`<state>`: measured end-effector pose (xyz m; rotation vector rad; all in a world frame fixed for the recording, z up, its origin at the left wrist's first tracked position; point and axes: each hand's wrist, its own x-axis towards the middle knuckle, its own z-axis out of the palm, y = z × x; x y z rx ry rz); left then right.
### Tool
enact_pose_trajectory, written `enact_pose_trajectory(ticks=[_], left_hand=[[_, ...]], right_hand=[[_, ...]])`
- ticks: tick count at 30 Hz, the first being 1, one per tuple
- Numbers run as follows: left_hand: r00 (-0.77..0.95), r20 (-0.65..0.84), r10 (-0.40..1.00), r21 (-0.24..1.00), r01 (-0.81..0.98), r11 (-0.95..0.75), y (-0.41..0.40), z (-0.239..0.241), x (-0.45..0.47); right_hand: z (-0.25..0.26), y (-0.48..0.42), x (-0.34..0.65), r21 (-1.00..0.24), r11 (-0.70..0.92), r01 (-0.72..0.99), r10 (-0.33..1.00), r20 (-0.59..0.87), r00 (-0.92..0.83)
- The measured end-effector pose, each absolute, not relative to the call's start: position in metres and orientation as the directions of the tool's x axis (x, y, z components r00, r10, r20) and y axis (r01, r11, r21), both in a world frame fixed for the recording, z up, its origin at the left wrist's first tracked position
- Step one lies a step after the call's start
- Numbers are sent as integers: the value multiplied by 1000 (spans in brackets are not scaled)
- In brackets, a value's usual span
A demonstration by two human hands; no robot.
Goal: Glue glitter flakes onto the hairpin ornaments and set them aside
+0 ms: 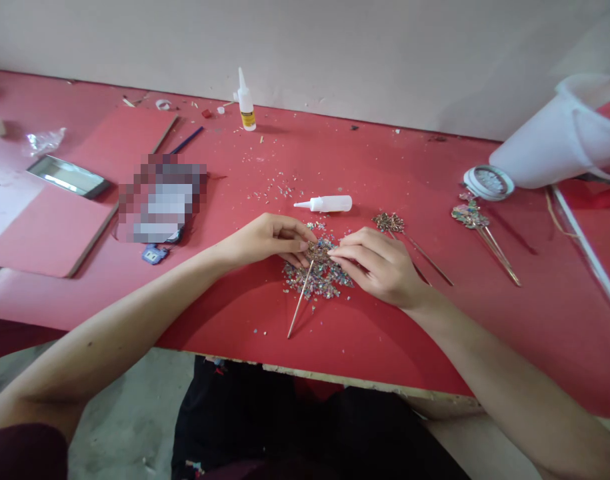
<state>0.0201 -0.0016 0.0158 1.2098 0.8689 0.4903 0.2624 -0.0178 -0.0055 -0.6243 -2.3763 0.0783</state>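
Note:
My left hand (279, 240) grips the openwork head of a gold hairpin (301, 297), whose thin stem points down toward the table's front edge. Close to the right side of that head, my right hand (372, 260) has its thumb and fingertips pinched together; what they hold is too small to make out. Under both hands lies a pile of small shiny multicoloured flakes (325, 283). Just beyond them a white dropper bottle (332, 204) rests on its side. Right of my right hand is another gold hairpin (389, 223) with a bare openwork head.
A hairpin covered in coloured flakes (471, 215) lies farther right, near a round white container (489, 182) and a large white bucket (559, 133). A yellow-labelled bottle (247, 110) stands by the wall. Leftward are a blurred-out device (165, 203), a dark-framed box (67, 177) and red boards (49, 230).

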Motion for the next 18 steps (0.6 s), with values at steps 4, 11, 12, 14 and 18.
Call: enact_pose_trajectory(ticks=[4,11,12,14,18], left_hand=[[591,-310,745,946,113,305,-1,15,21],[595,-306,743,946,105,306,-1,14,21],[595,-305,744,947,103,306,-2,14,21],[594,-301,746,948,100,302,-2,14,21],[603,-294,742,950,102,294,-1,14,20]], right_hand=[[-5,-17,262,-206,883,421,454,599,-659],[-6,-17,263,-237,874,424,476,590,-652],[-6,-17,263,-239,874,423,477,589,-653],[-6,-17,263,-245,874,419,477,590,-651],[-5,-18,261,-268,866,423,494,590,-639]])
